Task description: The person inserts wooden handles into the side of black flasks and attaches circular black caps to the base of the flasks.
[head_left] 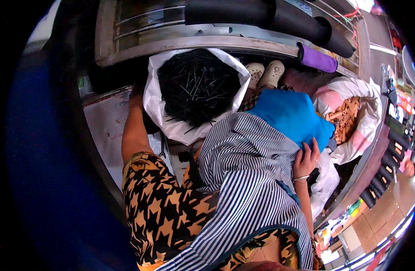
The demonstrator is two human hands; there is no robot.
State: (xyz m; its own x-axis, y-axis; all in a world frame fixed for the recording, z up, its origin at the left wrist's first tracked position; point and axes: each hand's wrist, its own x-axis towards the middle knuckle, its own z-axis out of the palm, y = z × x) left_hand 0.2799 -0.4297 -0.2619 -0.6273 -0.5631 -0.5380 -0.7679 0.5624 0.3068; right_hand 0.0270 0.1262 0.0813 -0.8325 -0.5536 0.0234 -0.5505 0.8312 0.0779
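My right hand (pixel 308 159) lies on a bright blue cloth (pixel 284 113) spread over my lap, its fingers stretched out and apart, gripping nothing. A thin bangle circles that wrist. My left forearm (pixel 134 122) reaches down along the left side of a white sack (pixel 149 97); the hand is lost in shadow by the sack's rim, so its fingers are hidden. Thin black stick-like pieces (pixel 196 86) fill the sack in a loose heap. A striped apron (pixel 243 180) covers my front and runs up to the blue cloth.
Another sack (pixel 370 97), white and pink, holds short tan tube-like pieces (pixel 346 115) on the right. Black rolls (pixel 261 18) lie across a metal-framed bench (pixel 180 44) ahead, with a purple roll (pixel 320 60) at its edge. Beige clogs (pixel 273 74) show beneath. Part of another person (pixel 405 192) appears far right.
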